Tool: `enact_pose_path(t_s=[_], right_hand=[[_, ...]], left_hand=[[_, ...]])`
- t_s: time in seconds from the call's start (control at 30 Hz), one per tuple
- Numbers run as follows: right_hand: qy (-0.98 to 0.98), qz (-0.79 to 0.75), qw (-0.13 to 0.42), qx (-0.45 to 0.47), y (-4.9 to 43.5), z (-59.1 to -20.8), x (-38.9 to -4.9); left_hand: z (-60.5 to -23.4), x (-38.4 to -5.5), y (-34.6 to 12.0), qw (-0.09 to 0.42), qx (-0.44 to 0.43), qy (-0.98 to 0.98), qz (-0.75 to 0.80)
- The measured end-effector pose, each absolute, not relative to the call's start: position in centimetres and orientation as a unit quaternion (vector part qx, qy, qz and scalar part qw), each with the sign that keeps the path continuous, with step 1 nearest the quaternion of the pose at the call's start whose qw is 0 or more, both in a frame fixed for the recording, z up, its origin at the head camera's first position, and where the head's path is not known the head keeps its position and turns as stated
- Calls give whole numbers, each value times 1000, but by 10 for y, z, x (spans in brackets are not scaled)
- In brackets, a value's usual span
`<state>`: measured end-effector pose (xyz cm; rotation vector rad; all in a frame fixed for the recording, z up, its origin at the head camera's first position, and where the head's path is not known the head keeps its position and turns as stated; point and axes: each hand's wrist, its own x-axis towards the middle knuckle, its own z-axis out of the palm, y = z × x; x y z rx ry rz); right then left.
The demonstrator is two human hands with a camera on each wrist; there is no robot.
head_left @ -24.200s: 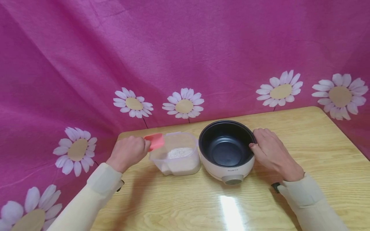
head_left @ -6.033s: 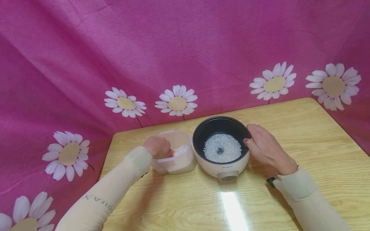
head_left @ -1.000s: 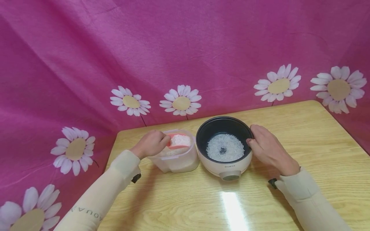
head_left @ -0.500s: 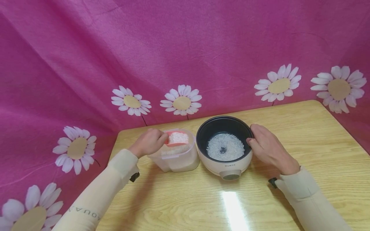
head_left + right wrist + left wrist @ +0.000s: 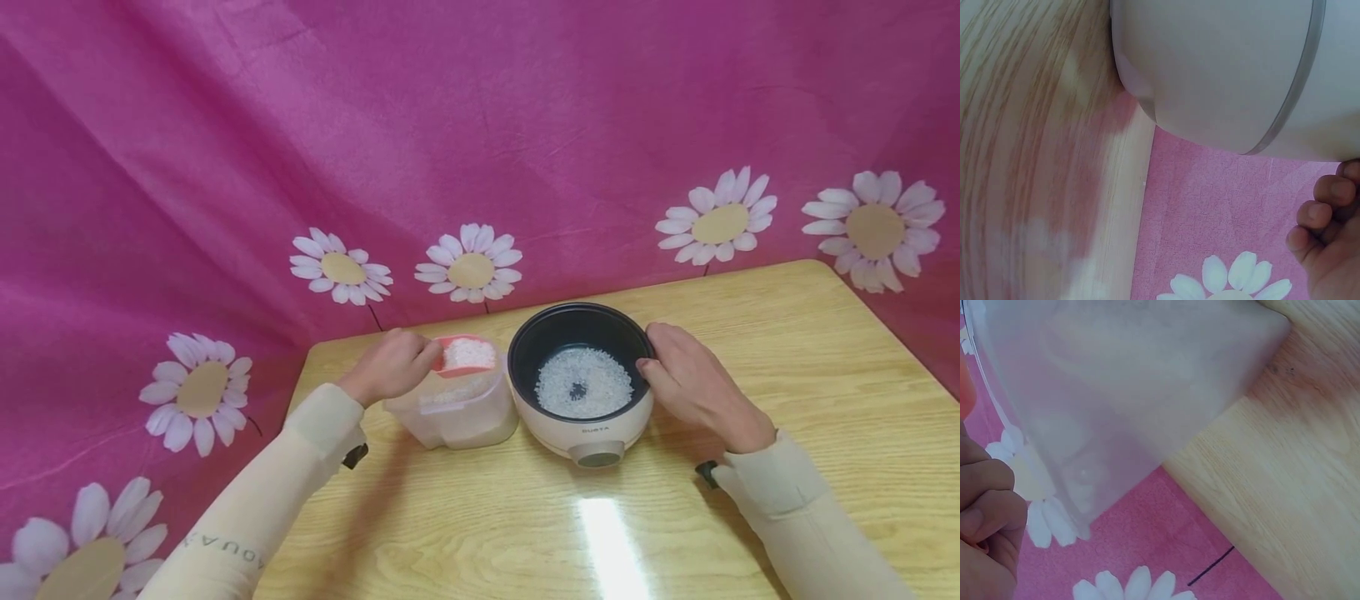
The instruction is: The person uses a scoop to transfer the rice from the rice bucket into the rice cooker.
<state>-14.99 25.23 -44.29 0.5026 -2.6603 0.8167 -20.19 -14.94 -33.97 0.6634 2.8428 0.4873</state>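
Rice [image 5: 594, 367] lies in the pot [image 5: 551, 429], but we judge a scoopful outstanding: left hand [image 5: 392, 364] pinching the loaded scoop [image 5: 456, 372] over the tub [image 5: 468, 425], right hand [image 5: 699, 383] gripping the pot.

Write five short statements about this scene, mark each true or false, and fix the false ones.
1. The left hand holds a red scoop loaded with white grains. True.
2. The right hand grips the black-lined pot. True.
3. The scoop is inside the pot. False: it is over the plastic container.
4. The pot has no grains in it. False: a layer of grains lies on its bottom.
5. In the head view, the container stands left of the pot. True.
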Motion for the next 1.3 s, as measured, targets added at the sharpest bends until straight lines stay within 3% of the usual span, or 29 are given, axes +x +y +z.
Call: enact_pose_path(t_s=[1.3], right_hand=[[-929,285,154,178,253,-442,-150]], left_hand=[[-333,-212,-75,94,303,945,79]])
